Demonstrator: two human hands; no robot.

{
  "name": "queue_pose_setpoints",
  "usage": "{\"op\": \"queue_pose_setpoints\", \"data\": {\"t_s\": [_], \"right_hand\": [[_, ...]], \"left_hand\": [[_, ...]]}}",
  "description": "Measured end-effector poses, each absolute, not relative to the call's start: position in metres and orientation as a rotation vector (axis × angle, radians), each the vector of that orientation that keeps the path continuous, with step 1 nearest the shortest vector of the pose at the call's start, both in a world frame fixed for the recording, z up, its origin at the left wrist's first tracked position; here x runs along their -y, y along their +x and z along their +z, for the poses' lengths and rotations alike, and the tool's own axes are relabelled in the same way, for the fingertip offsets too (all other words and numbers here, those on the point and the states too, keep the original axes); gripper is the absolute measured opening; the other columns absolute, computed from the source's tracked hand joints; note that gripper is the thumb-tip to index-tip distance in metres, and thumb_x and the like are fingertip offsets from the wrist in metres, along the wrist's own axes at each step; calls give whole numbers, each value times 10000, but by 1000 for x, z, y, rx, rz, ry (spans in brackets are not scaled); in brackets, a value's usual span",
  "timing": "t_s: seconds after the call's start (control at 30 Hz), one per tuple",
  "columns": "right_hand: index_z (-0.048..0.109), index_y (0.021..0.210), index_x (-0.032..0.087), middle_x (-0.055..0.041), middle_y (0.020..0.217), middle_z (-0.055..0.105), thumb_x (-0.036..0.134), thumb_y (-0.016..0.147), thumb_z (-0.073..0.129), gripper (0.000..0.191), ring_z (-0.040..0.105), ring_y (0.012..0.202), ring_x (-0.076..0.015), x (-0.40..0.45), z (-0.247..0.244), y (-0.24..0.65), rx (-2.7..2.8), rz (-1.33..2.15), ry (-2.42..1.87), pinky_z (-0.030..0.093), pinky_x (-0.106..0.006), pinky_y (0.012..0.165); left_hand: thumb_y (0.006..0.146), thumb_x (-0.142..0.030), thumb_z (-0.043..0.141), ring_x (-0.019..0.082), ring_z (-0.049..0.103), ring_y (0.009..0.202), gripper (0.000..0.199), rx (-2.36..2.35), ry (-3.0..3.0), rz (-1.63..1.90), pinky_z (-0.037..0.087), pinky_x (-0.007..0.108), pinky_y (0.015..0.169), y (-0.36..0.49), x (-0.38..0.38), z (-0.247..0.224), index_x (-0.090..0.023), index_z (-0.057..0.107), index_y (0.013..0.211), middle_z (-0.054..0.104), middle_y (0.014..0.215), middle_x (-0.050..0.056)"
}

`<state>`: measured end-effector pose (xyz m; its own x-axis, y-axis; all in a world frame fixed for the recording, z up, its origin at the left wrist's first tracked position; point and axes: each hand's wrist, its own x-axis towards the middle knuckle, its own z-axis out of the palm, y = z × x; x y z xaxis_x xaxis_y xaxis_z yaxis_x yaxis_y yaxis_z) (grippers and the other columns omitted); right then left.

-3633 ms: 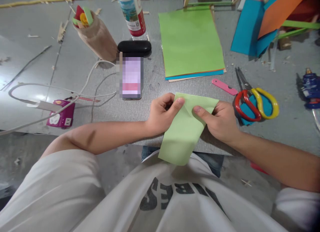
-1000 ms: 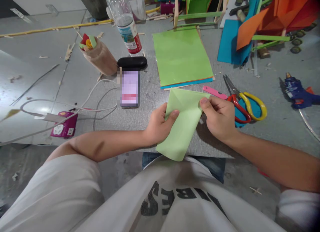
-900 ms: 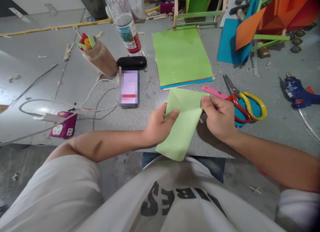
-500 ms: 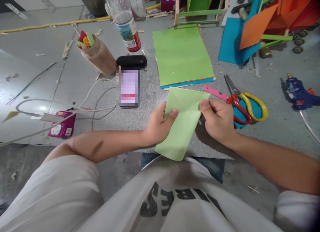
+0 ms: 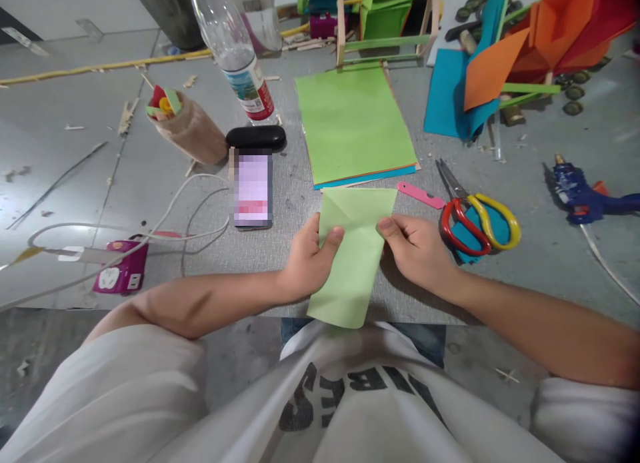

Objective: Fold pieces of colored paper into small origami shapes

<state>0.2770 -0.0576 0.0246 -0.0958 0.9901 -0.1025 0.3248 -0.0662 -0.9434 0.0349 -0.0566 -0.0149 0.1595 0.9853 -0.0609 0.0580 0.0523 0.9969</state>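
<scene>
From my seat, starting well to the left of the grip, I see a purple plug adapter (image 5: 123,266) and, nearer, a smartphone (image 5: 253,190) with its screen blurred out, lying just beyond the left hand (image 5: 310,260). A black glasses case (image 5: 256,138) sits past the phone.

I have that hand clamped on the left edge of a light green paper strip (image 5: 345,276): thumb flat on top, the other fingers behind it. The strip lies between my two hands, its near end hanging toward the wearer's shirt (image 5: 240,396). Faint crease lines run slantwise across its far end, beyond both thumbs. Straight out past that end lies a stack of coloured sheets (image 5: 355,126), bright green uppermost.

My right hand (image 5: 420,250) is closed on the strip's right edge, thumb against a curled forefinger. I judge the step in hand to be working a fold near the creased end. The next move, as I read it, calls for the left thumb to pin the sheet while the right pinch lines up its edge before pressing.

Just beyond the right hand is a pink folding knife (image 5: 421,195); beside its knuckles, red-and-yellow-handled scissors (image 5: 466,195); well to its right, a blue glue gun (image 5: 570,183).
</scene>
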Motion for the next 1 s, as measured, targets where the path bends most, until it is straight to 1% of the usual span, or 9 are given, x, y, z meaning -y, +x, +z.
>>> {"op": "queue_pose_setpoints", "data": {"t_s": [0.17,0.23,0.37,0.47,0.63,0.73,0.83,0.9,1.0], "right_hand": [[622,773,275,-20,718,624,974,1112,743,786,524,695,-205,58,24,277,1583,1113,-1446,403,-394,668],[613,756,278,-25,706,635,959,1120,743,783,530,685,-210,58,25,277,1591,1142,-1458,395,-395,660],[569,732,283,-14,681,593,956,1118,748,796,505,668,-199,60,25,275,1583,1152,-1444,378,-390,645],[559,751,280,-9,703,592,965,1125,726,798,490,686,-190,60,25,274,1629,1127,-1429,385,-388,654],[525,714,287,-3,656,540,1031,1088,717,855,440,653,-189,60,24,273,1617,1172,-1444,339,-392,620],[531,725,285,-6,683,548,1066,1071,699,871,464,676,-195,60,22,273,1625,1142,-1464,360,-397,640],[484,727,289,1,683,517,1102,1078,629,898,446,680,-192,60,21,275,1678,1092,-1486,353,-399,646],[468,730,292,6,670,499,1093,1102,591,892,433,669,-189,59,21,276,1730,1067,-1485,338,-401,642],[451,726,297,18,639,470,1004,1153,610,842,407,638,-182,59,21,277,1792,1032,-1483,311,-407,634]], "left_hand": [[1174,-869,778,257,874,1071,637,-1152,1281,1060,703,361,913,36,56,-12,-240,766,1268,937,1213,107],[1180,-865,771,257,875,1073,631,-1158,1298,1082,698,364,908,36,54,-12,-242,766,1281,938,1226,108],[1177,-864,780,261,862,1113,639,-1169,1316,1134,682,380,944,36,51,-15,-239,773,1311,930,1278,119],[1166,-870,792,259,849,1081,639,-1151,1293,1144,672,380,929,37,49,-16,-243,757,1278,916,1236,109],[1143,-914,786,246,831,1032,674,-1174,1309,1176,662,373,896,38,48,-15,-247,762,1238,904,1193,98],[1109,-942,811,232,814,971,703,-1139,1263,1169,658,358,844,38,46,-13,-246,772,1202,895,1142,90],[1059,-986,835,218,793,892,747,-1090,1204,1162,653,340,769,39,40,-12,-247,778,1155,886,1073,76],[1033,-1014,837,214,791,871,775,-1085,1199,1182,656,333,741,40,34,-12,-248,777,1134,883,1035,70],[1010,-1037,840,228,824,905,796,-1078,1185,1210,684,341,757,42,26,-12,-255,776,1146,888,1023,66]]}}
